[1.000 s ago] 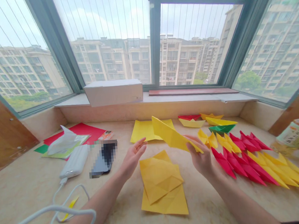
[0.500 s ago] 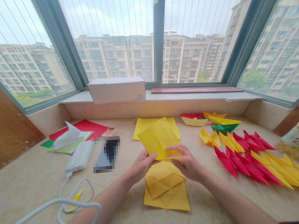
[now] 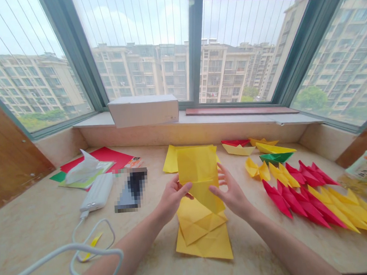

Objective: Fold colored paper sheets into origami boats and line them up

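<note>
Between my two hands is a creased sheet of yellow paper (image 3: 198, 163), held up above the table with its lower part slanting to a point. My left hand (image 3: 175, 196) pinches its left edge, thumb in front and fingers behind. At the right edge, my right hand (image 3: 231, 190) grips it with the thumb on the front and the fingers partly spread behind. Below lie creased orange-yellow sheets (image 3: 205, 249), overlapping one another. Flat behind the held paper is another yellow sheet (image 3: 170, 159), partly hidden.
Several folded red paper pieces (image 3: 301, 200), yellow ones (image 3: 348, 205) and paper boats (image 3: 276, 157) cover the right side. On the left are a white power bank (image 3: 97, 191) with a looping cable (image 3: 53, 255), a blurred phone (image 3: 132, 191) and coloured paper (image 3: 117, 156). A white box (image 3: 144, 111) rests on the sill.
The held yellow paper has turned upright and squarer to me, and its lower part now hangs down. My right hand has shifted from the front lower edge to the right edge.
</note>
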`<state>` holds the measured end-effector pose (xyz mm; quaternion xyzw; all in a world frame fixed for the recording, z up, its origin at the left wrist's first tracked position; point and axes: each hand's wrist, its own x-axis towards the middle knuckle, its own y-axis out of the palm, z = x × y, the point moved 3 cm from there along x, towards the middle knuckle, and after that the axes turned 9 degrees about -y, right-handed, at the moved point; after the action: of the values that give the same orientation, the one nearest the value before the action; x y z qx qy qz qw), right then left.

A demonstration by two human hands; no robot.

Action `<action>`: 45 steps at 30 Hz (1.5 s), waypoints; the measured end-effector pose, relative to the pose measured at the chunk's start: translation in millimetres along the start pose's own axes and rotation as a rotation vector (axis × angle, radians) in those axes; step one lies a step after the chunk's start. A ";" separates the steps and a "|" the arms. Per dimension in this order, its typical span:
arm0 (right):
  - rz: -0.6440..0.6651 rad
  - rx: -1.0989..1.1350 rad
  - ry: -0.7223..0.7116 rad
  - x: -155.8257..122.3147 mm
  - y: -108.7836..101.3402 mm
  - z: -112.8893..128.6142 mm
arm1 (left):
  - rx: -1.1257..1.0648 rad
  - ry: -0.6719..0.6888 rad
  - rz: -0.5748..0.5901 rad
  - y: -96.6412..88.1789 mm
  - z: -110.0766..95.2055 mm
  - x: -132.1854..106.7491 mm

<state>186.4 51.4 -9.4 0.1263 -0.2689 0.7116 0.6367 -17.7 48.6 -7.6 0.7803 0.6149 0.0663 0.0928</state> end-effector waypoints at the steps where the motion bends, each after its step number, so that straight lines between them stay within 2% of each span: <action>1: 0.036 0.123 0.048 -1.1 5.1 3.6 | -0.029 0.011 -0.028 -1.7 0.0 1.4; 3: 0.084 0.288 0.071 -4.4 14.5 12.8 | -0.092 0.012 -0.097 -4.7 1.4 3.6; 4: 0.095 0.297 0.058 -6.2 17.5 16.7 | -0.117 0.001 -0.133 -6.1 2.5 4.5; 6: 0.197 0.243 0.031 -9.2 21.4 20.1 | -0.153 -0.023 -0.194 -9.1 4.0 5.8; 8: 0.247 0.199 0.023 -9.3 17.8 17.1 | -0.169 -0.043 -0.220 -12.7 3.8 6.8; 11: 0.071 0.275 0.099 -2.9 -0.6 7.0 | -0.126 -0.121 -0.157 -16.9 1.7 7.6; 13: 0.046 0.390 0.210 0.9 -9.0 3.5 | -0.046 -0.198 -0.056 -17.3 0.9 7.3; 17: 0.243 0.531 0.354 1.8 -9.2 11.9 | 0.125 -0.242 0.125 -14.8 1.9 5.3; 20: 0.349 0.487 0.373 -1.9 -4.2 15.9 | 0.200 -0.244 0.149 -14.8 6.0 4.9; 22: 0.329 0.417 0.318 -3.7 -2.3 13.2 | 0.195 -0.252 0.117 -16.0 8.5 5.4; 24: 0.314 0.283 0.174 -5.3 -1.3 8.8 | 0.163 -0.264 0.094 -16.6 10.0 6.0; 27: 0.399 -0.016 -0.108 -11.3 2.2 3.0 | 0.136 -0.266 0.067 -16.7 10.6 6.7; 29: 0.486 -0.175 -0.220 -17.5 5.6 -0.1 | 0.150 -0.253 0.048 -16.4 10.2 6.8; 32: 0.569 -0.297 -0.266 -24.9 8.6 0.6 | 0.193 -0.217 0.046 -14.2 7.7 5.7; 36: 0.635 -0.324 -0.277 -27.3 10.9 8.4 | 0.298 -0.136 0.073 -8.2 1.1 3.0; 39: 0.593 -0.259 -0.216 -24.3 12.9 8.0 | 0.390 -0.084 0.050 -5.1 -1.7 1.3; 42: 0.439 -0.145 -0.080 -20.2 13.2 0.7 | 0.426 -0.062 0.043 -3.2 -1.6 -0.5; 45: 0.310 0.007 0.072 -19.1 13.6 -6.9 | 0.410 -0.057 0.142 -1.1 -1.2 -2.2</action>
<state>177.2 38.5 -28.0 0.0598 -0.2595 0.8063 0.5281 -19.6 46.7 -6.6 0.8257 0.5563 -0.0758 -0.0552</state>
